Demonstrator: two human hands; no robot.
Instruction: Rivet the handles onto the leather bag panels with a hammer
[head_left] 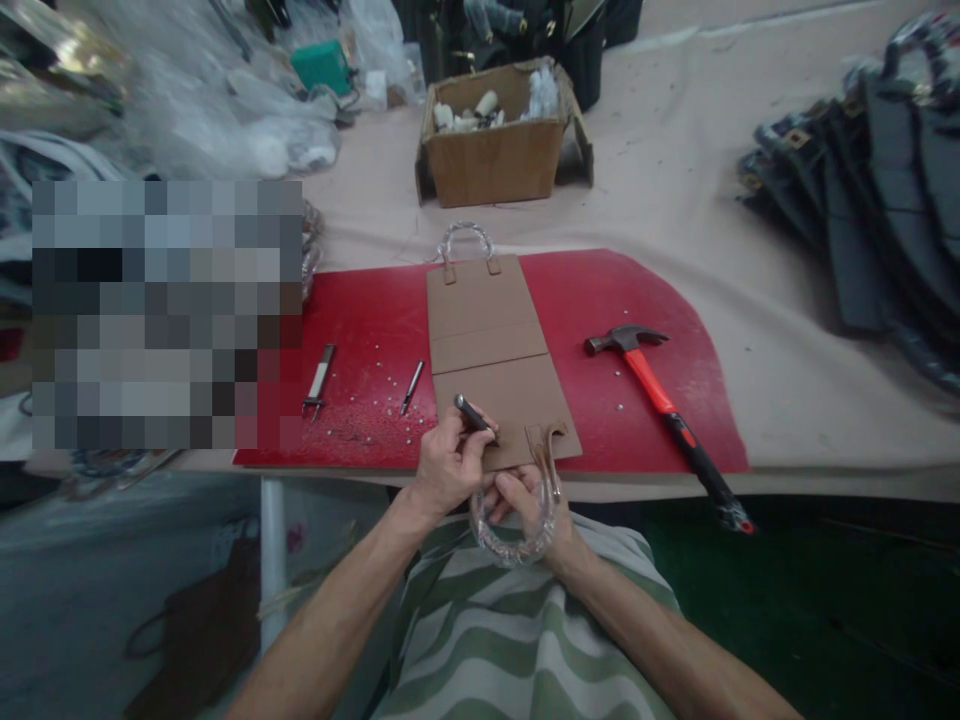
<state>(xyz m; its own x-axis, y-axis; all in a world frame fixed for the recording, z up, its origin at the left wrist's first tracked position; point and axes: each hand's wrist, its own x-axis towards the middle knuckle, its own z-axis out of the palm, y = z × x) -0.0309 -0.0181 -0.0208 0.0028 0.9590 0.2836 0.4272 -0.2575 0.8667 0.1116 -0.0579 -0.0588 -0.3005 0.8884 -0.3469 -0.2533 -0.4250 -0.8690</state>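
A brown bag panel [487, 310] lies lengthwise in front of me, with a crease line across it. At its far end a plastic-wrapped handle [469, 232] is attached by two tabs. My left hand [448, 458] is closed around a dark, pen-like metal tool [471, 412], slanted over the panel's near end; its lower tip is hidden by my fingers. My right hand [529, 503] has its fingers curled at the near edge, around a second plastic-wrapped bag handle [514, 550]. This handle's brown tab end [551, 455] curves up beside the panel's corner.
A red mat [645, 290] covers the near table, with a claw hammer [652, 385] right. Left lie a small metal punch [412, 388], a pronged tool [320, 380] and scattered bits. Behind stand a cardboard box [495, 160] and dark bag pieces [840, 200].
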